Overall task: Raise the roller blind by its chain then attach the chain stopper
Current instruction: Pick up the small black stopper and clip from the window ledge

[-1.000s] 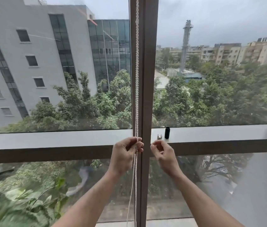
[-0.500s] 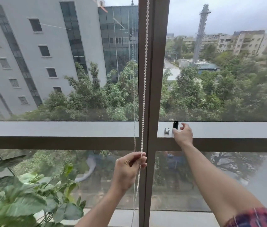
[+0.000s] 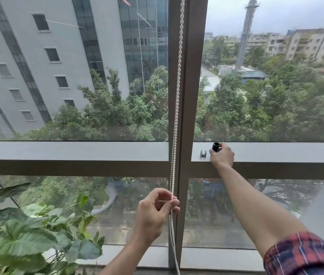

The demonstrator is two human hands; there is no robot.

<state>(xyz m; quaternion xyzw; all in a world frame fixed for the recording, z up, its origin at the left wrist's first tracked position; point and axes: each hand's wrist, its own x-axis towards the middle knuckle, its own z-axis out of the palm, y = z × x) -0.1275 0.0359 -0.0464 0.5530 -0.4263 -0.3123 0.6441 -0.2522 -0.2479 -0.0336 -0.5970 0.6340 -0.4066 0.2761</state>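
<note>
While the bead chain (image 3: 177,92) hangs vertical, the left hand (image 3: 153,215) pinches it.

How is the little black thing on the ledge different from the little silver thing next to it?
The black piece is dark, round like a tube and taller; the silver piece is pale, shiny and shorter. The right hand touches the black piece, while the silver piece sits alone. Both stand on the ledge.

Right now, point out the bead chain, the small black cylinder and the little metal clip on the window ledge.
bead chain (image 3: 177,100), head view, on the beads mid-length.
small black cylinder (image 3: 215,146), head view, on its side wall.
little metal clip (image 3: 203,153), head view, on its front face.
</note>
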